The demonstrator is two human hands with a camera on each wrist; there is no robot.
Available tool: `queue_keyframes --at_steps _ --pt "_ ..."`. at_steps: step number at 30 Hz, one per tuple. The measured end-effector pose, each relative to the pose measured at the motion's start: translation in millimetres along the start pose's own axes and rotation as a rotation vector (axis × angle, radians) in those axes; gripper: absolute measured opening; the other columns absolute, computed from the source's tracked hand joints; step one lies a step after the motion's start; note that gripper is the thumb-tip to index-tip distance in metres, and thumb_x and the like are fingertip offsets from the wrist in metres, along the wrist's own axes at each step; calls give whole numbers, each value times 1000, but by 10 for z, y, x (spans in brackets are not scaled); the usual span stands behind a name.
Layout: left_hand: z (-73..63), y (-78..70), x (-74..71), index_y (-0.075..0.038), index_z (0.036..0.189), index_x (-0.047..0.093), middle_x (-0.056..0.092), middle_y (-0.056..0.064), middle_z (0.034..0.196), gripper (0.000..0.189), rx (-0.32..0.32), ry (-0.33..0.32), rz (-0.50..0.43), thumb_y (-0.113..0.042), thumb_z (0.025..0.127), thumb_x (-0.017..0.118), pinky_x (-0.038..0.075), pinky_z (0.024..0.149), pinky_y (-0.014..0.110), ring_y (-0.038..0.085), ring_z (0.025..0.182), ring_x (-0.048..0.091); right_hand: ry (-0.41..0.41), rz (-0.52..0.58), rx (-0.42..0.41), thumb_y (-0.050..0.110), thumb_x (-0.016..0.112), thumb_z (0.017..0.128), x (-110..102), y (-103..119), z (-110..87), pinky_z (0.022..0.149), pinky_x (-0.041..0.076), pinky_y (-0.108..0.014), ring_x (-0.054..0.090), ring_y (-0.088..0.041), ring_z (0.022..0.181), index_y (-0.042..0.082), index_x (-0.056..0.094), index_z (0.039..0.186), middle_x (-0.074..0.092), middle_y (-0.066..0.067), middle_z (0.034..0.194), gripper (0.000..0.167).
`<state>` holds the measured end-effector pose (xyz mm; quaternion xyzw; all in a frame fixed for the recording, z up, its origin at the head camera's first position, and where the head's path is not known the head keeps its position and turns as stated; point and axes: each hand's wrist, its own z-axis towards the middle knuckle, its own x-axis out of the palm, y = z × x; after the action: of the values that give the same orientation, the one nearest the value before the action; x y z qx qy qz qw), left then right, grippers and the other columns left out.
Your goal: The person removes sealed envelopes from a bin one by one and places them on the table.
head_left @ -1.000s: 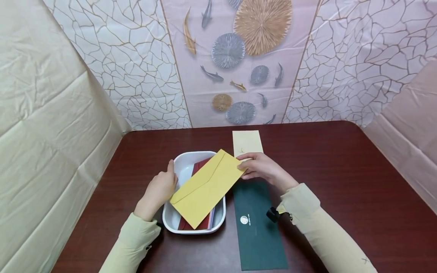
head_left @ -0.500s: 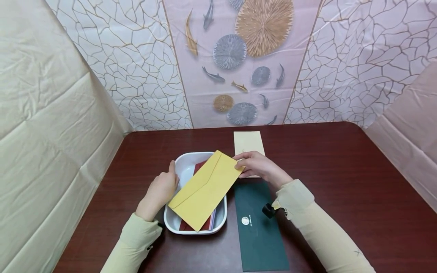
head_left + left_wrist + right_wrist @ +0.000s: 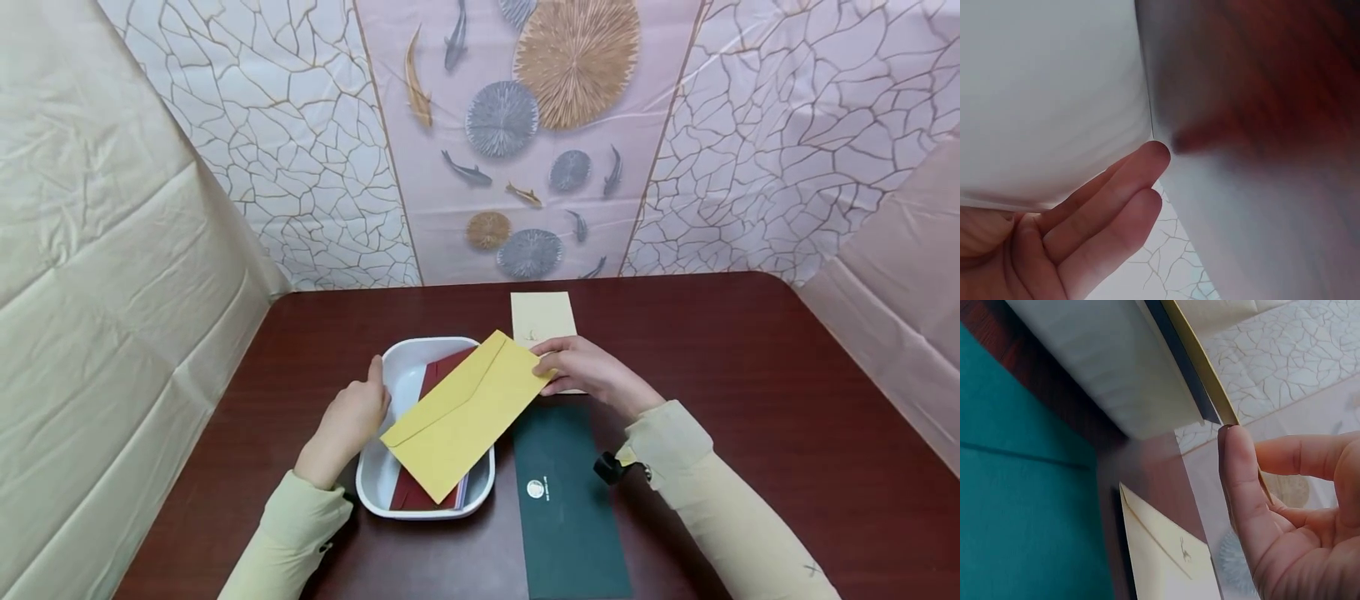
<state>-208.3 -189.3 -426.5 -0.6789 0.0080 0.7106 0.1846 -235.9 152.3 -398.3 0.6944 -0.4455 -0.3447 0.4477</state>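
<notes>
A yellow envelope (image 3: 465, 417) lies tilted across the top of a white plastic basin (image 3: 402, 379), flap side up. Its upper right corner is pinched between the thumb and fingers of my right hand (image 3: 592, 372), seen edge-on in the right wrist view. My left hand (image 3: 351, 425) grips the basin's left rim, thumb at the top and fingers (image 3: 1116, 219) against the outer wall. Beneath the yellow envelope, a dark red envelope (image 3: 408, 492) shows inside the basin, with pale lilac edges beside it. The middle of this stack is hidden.
Right of the basin lies a long dark green envelope (image 3: 573, 533) with a white round emblem. Beyond it is a cream envelope (image 3: 542, 312), partly behind my right hand. All stand on a dark red-brown table (image 3: 712, 358), with patterned cloth (image 3: 315, 167) hanging behind.
My right hand has shifted slightly left, then back to the right, carrying the yellow envelope's corner along. My left hand keeps its hold on the basin rim.
</notes>
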Motion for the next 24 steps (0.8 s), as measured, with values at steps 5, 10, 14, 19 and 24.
queue_keyframes --at_steps 5,10,14,19,24 --pt "-28 3 2 20 142 34 51 12 54 54 -16 -11 12 -7 100 54 44 44 38 25 44 54 9 41 -30 5 59 96 -136 -76 -92 74 58 -30 67 -14 79 -13 41 141 62 -15 108 52" --pt "-50 12 7 20 139 36 55 17 57 52 -2 -48 20 -5 97 55 47 46 43 31 48 59 -11 73 -69 4 59 96 -322 -140 -207 77 58 -32 68 -15 83 -15 39 142 65 -12 107 53" --pt "-51 5 3 20 138 38 55 17 56 52 17 -69 22 -5 96 57 48 45 43 32 47 59 -43 83 -94 3 58 96 -484 -177 -320 77 58 -31 68 -15 81 -15 40 140 66 -8 101 51" --pt "-50 -7 2 21 137 38 55 20 57 51 22 -84 8 -4 96 55 48 46 46 35 47 59 -74 76 -100 5 59 97 -676 -222 -467 77 57 -30 68 -14 82 -15 41 139 68 -4 100 50" --pt "-49 -23 4 21 137 38 54 19 56 50 33 -86 -2 -4 96 54 47 46 46 34 47 58 -93 74 -102 7 59 98 -854 -281 -628 77 57 -30 69 -14 84 -15 40 140 69 -3 100 51"
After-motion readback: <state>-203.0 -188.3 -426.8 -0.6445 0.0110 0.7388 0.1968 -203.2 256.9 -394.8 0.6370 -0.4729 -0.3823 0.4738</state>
